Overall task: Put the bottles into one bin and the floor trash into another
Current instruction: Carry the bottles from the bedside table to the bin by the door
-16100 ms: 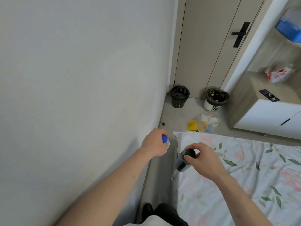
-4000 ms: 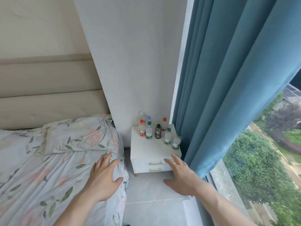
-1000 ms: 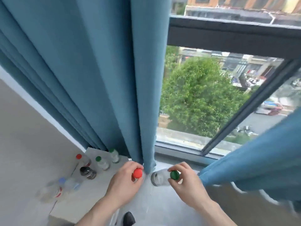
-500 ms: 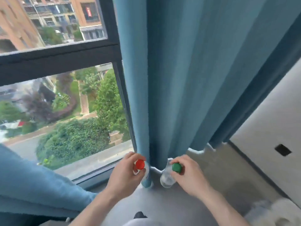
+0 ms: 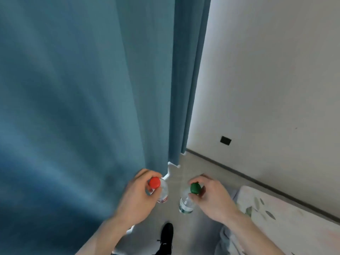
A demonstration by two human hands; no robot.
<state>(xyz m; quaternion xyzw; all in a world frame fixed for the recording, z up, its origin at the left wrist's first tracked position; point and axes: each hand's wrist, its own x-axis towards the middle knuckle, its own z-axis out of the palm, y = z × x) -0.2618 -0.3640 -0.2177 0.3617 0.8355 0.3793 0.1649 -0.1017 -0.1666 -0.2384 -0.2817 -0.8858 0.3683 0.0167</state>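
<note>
Bottles are held, one per hand: the red-capped bottle (image 5: 159, 190) is gripped by the left hand (image 5: 137, 199), the green-capped bottle (image 5: 187, 199) pinched at its neck by the right hand (image 5: 214, 197), above the floor (image 5: 193, 173). No bin is in view; delivery appears to remain.

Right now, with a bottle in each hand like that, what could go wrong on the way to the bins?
Each hand pinches only near the cap: the left hand holds the red-capped bottle, the right hand the green-capped bottle. Hanging like that, either might slip or swing. The passage between the blue curtain and the bed looks narrow, so a bottle could knock against either. No bin is in view.
</note>
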